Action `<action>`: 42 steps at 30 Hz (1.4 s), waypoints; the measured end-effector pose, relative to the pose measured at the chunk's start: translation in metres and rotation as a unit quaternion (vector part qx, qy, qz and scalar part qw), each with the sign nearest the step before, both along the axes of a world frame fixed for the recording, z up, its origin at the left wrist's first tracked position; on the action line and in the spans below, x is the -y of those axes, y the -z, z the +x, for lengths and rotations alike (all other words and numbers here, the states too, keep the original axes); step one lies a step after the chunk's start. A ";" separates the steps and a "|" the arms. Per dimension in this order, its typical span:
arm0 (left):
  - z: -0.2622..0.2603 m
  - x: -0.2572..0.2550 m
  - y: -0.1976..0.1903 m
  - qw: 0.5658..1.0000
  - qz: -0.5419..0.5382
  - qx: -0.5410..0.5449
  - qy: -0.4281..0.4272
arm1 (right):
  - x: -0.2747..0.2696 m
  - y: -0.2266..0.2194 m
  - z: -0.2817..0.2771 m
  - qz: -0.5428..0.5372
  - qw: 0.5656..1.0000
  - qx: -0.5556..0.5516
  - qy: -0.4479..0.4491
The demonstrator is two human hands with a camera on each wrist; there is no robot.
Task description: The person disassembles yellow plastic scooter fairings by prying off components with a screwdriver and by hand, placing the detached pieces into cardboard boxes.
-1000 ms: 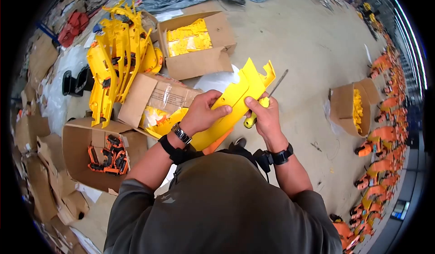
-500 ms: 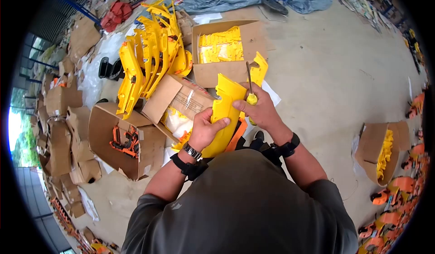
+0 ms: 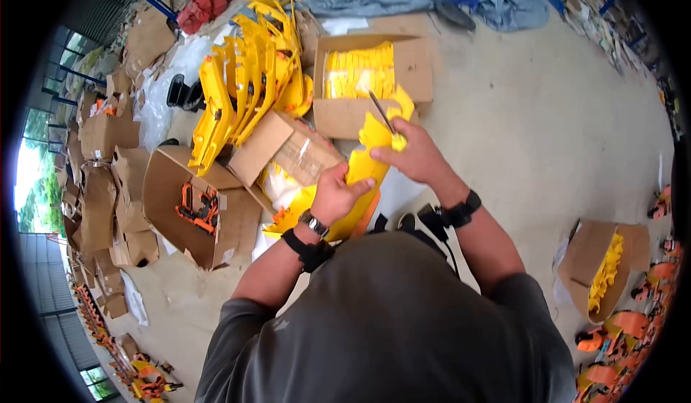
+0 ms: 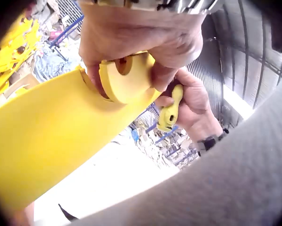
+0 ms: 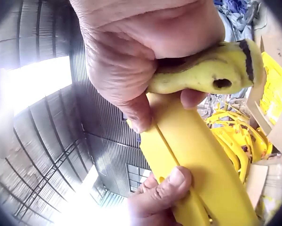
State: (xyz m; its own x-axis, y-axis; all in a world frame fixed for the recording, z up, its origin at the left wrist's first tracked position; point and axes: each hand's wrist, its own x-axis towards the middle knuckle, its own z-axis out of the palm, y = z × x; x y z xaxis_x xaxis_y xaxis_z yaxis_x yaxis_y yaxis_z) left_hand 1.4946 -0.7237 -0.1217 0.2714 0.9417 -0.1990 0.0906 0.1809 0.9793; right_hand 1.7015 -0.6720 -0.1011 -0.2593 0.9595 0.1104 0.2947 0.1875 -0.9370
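My left hand (image 3: 337, 196) grips a long yellow plastic panel (image 4: 61, 127) around its side, thumb on the near face. A curved tab and a slot on the panel show under the fingers in the left wrist view. My right hand (image 3: 417, 160) holds a screwdriver (image 5: 202, 73) by its yellow handle, which has a hole and a dark band. Its metal shaft points up and left in the head view, across the panel's far end. In the right wrist view, the right thumb rests on the panel's edge, and the left thumb lies farther down the same panel.
Ahead stands an open carton (image 3: 414, 65) of yellow parts, beside a stack of yellow body panels (image 3: 248, 72). Another opened carton (image 3: 252, 144) lies near the left hand. A box (image 3: 165, 209) with orange-black parts is farther left. On the right stands a carton (image 3: 576, 259) with yellow pieces.
The panel has turned from showing its broad face to a narrower view. My right hand has moved up to its far end, and the screwdriver shaft has swung from up-right to up-left.
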 end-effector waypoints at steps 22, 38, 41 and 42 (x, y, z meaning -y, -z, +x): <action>-0.097 0.051 0.020 0.929 0.304 -0.208 0.043 | 0.071 -0.005 -0.065 -0.042 0.993 0.042 -0.103; -0.094 0.085 0.008 0.910 0.360 -0.203 -0.010 | 0.093 -0.020 -0.075 0.018 0.991 -0.035 -0.128; -0.098 0.085 0.007 0.904 0.386 -0.185 -0.003 | 0.089 -0.021 -0.069 0.026 0.980 -0.042 -0.191; -0.099 0.086 0.008 0.900 0.393 -0.190 -0.004 | 0.086 -0.021 -0.068 0.039 0.975 -0.031 -0.218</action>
